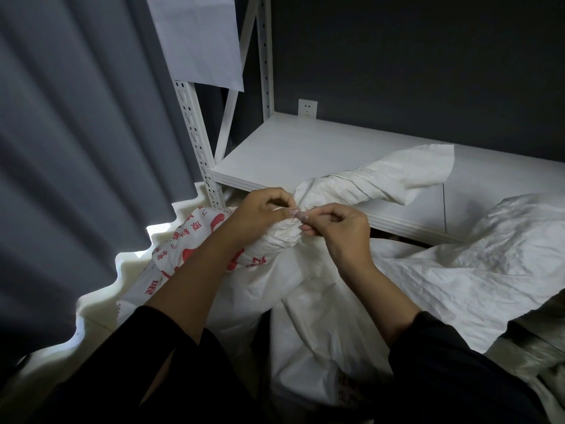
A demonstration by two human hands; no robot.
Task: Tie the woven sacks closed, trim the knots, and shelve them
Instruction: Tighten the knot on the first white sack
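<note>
The fingertips (295, 213) of both hands are pinched closed at the gathered neck (301, 206) of the woven sack (214, 240); what tie is held cannot be told. The left hand (260, 212) and right hand (339, 231) are met just in front of the shelf (275, 154). The neck is best kept tightly bunched while the knot is drawn snug, low against the filled body.

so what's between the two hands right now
In the head view, only the gathered neck of the sack lies between the left hand and the right hand; both pinch it.
</note>
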